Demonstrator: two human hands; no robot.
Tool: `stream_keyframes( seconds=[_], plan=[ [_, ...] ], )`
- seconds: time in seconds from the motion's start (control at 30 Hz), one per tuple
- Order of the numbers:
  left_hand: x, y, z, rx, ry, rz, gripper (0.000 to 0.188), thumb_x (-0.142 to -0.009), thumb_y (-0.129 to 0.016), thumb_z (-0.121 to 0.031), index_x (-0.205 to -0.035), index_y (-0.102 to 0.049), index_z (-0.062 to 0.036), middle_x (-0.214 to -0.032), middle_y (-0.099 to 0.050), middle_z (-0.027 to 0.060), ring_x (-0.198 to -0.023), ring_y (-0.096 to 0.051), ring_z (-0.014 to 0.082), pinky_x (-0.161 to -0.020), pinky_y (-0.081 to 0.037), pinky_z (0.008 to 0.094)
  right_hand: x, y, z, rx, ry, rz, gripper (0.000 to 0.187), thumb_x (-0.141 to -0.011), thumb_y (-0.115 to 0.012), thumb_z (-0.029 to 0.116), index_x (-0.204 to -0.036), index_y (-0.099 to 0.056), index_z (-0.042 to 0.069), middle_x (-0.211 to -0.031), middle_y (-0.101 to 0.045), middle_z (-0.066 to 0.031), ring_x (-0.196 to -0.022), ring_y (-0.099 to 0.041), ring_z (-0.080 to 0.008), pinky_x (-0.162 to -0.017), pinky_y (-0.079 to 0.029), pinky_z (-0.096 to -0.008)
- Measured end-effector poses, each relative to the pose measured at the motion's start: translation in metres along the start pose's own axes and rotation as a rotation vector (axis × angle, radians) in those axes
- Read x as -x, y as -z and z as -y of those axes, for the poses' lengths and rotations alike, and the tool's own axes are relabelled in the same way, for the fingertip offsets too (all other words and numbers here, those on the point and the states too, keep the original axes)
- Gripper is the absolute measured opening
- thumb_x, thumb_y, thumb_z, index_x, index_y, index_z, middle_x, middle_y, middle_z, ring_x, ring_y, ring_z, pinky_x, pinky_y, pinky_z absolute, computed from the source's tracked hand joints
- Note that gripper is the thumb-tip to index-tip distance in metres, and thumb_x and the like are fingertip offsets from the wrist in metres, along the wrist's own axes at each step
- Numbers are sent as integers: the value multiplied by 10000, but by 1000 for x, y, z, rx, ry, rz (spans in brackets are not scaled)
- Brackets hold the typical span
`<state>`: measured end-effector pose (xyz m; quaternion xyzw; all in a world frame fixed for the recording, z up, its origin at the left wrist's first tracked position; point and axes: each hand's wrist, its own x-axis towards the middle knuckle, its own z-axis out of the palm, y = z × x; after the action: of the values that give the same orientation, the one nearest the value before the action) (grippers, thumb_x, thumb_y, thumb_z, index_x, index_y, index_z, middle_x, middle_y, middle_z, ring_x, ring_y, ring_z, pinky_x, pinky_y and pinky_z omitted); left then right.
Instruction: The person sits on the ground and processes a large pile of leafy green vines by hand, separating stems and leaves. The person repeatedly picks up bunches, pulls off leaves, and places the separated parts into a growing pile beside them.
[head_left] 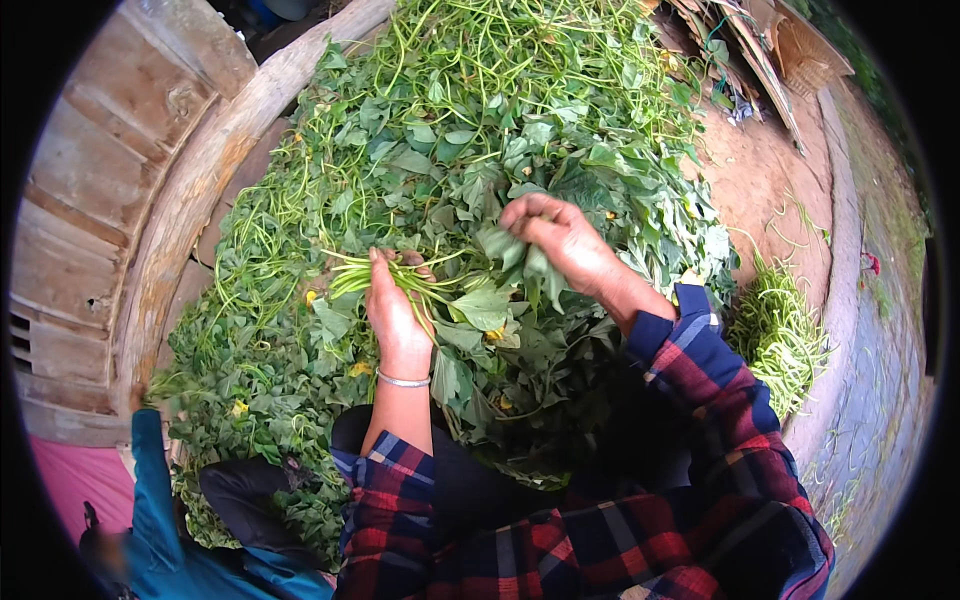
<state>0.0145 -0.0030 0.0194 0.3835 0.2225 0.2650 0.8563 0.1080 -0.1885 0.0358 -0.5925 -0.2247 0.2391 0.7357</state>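
Observation:
My left hand (397,315), with a silver bracelet at the wrist, is closed around a bundle of thin green leaf stalks (350,276). The stalk ends stick out to the left of it. Just to the right and a little farther off, my right hand (572,245) pinches a drooping green leaf (541,276); its fingertips are slightly blurred. Both hands are over a large heap of leafy green vines (400,160). Broad leaves (485,308) lie close beside the left hand's bundle. Several yellowed leaves show among the green.
A pile of stripped pale-green stalks (778,335) lies by my right elbow. On the left, a log beam (190,200) runs along a wooden plank wall (110,180). Someone in a teal sleeve (155,490) sits at the lower left. A woven basket (805,60) stands far right.

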Motion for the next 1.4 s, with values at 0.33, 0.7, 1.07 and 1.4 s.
stream_keyframes(
  seconds=[0.33,0.7,1.07,1.4],
  plan=[
    [6,-6,2,-119,-21,54,248,-959,-412,-334,-887,-440,-98,-724,-543,77,-583,-494,146,-552,-430,269,11,-24,-28,962,392,279,180,-759,-627,141,-926,-638,76,-856,-644,-88,-765,-616,-296,-646,-503,-371],
    [15,-14,15,-305,-142,195,272,-960,-414,-334,-879,-450,-77,-618,-455,38,-552,-440,124,-518,-390,254,5,-38,-14,1214,-36,133,201,-708,-614,256,-819,-654,93,-725,-634,-147,-719,-611,-344,-660,-499,-412],
    [12,-11,-7,-128,-134,202,268,-964,-404,-327,-841,-454,-94,-597,-442,25,-526,-391,109,-494,-336,248,-14,42,-1,883,-128,-262,345,-832,-584,358,-961,-633,41,-760,-674,-91,-672,-654,-173,-711,-520,-307],
    [13,-14,-6,-79,-64,277,262,-955,-431,-334,-846,-454,-96,-642,-432,4,-554,-395,86,-501,-325,232,14,-5,-11,677,79,456,258,-776,-689,215,-936,-623,23,-787,-637,-99,-688,-599,-194,-655,-466,-324]
  ],
)
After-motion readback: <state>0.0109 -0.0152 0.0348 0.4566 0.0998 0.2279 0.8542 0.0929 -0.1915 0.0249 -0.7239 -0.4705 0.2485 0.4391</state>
